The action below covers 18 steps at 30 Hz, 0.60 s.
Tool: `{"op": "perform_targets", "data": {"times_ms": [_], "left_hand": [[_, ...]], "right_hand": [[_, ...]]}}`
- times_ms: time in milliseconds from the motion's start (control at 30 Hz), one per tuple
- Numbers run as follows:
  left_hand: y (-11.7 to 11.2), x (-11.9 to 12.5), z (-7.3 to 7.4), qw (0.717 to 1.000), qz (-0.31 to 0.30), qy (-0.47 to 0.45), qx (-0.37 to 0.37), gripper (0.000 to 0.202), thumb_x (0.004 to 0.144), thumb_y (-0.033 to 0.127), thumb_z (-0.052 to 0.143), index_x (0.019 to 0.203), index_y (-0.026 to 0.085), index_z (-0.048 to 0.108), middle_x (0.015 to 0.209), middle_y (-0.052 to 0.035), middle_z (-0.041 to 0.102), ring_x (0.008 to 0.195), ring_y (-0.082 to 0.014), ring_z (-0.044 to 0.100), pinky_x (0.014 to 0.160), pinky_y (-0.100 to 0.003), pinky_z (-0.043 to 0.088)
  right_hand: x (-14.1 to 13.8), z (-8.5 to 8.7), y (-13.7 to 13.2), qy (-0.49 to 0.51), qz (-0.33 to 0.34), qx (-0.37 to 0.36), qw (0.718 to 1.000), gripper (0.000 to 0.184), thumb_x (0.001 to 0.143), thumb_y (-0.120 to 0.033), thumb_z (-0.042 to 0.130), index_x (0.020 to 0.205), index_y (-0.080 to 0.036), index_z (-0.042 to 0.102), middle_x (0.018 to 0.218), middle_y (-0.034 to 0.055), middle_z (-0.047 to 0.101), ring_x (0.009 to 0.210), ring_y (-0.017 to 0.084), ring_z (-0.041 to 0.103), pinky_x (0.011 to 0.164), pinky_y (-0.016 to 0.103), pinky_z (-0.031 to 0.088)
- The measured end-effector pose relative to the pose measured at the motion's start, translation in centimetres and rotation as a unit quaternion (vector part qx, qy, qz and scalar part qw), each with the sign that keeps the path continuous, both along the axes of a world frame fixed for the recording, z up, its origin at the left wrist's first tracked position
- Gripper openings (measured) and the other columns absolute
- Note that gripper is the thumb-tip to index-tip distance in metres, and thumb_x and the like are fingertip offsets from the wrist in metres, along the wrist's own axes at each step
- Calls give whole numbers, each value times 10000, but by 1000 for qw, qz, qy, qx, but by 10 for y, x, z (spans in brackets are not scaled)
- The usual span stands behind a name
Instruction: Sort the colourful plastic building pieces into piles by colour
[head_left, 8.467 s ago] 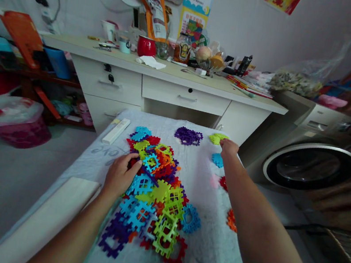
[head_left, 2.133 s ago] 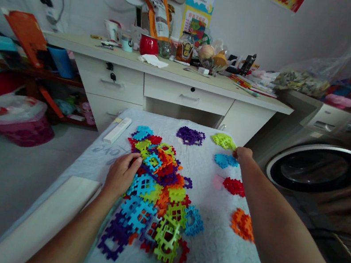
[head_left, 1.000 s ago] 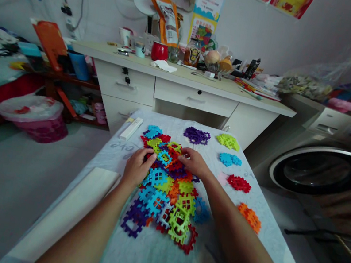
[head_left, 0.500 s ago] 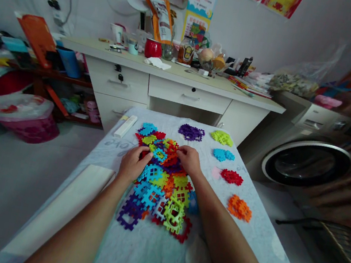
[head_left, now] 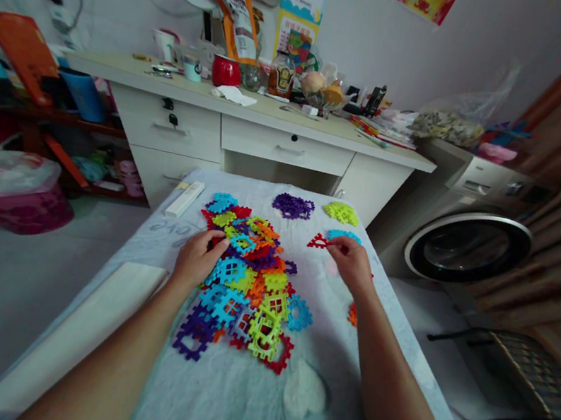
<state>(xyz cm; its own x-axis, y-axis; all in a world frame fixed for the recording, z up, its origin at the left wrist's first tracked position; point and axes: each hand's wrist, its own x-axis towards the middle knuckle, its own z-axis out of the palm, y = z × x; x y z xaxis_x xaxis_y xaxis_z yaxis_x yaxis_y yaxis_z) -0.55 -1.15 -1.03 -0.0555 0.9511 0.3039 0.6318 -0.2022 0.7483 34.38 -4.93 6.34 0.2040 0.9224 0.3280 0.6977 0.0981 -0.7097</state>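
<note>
A red triangular plastic building piece with toothed edges (head_left: 317, 242) is pinched in the fingertips of my right hand (head_left: 350, 261), above the right part of the cloth. My left hand (head_left: 198, 257) rests at the left side of a heap of mixed interlocking plastic pieces (head_left: 247, 283). Its thumb and forefinger are a little apart, touching the heap near a blue square piece (head_left: 241, 243). Beyond my right hand lies a blue group (head_left: 343, 236), partly covered. An orange group (head_left: 353, 314) shows only its edge beside my right forearm, and a red group is almost wholly hidden.
A purple group (head_left: 292, 206) and a lime group (head_left: 342, 212) lie at the far end of the cloth-covered table (head_left: 246, 412). A white bar-shaped object (head_left: 185, 199) sits far left. Behind stands a cluttered desk (head_left: 182, 90); a washing machine (head_left: 455, 196) is right.
My right hand has moved right, away from the heap, with the red triangular piece in its fingers. My left hand stays by the heap. The camera view has shifted slightly.
</note>
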Motion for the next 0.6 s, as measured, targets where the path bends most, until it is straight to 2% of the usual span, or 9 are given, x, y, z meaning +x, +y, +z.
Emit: {"op": "perform_targets", "data": {"times_ms": [133,267,433,600], "left_hand": [[1,0,-1,1000,4,8,-3,427,847,542,497,1065,228,687,1122,-77,711,1048,-256,636,966,-400,477],[3,-2,-3,1000,-2,10,-9,454,850,549,490,1083,210,681,1152,-90,700,1067,-261,631,974,-401,473],[4,-3,-5,1000,-8,7,-3,458,849,551,490,1083,206,679,1134,-86,701,1063,-255,634,982,-400,472],[4,-2,-4,1000,-4,8,-7,457,838,549,494,1066,202,685,1130,-91,703,1041,-259,641,964,-401,485]], "right_hand": [[62,-4,-20,-17,-146,3,989,183,718,-330,602,790,-177,671,616,-1,564,574,150,484,573,276,350],[101,-21,-31,-57,-233,3,971,180,704,-311,564,770,-176,663,653,29,605,621,175,513,605,290,359],[114,-40,-32,-90,-270,-1,958,196,705,-243,512,800,-167,666,717,48,621,652,186,522,644,298,378],[116,-46,-31,-129,-277,-15,952,218,717,-177,490,807,-158,687,759,58,599,695,189,526,686,300,398]]}}
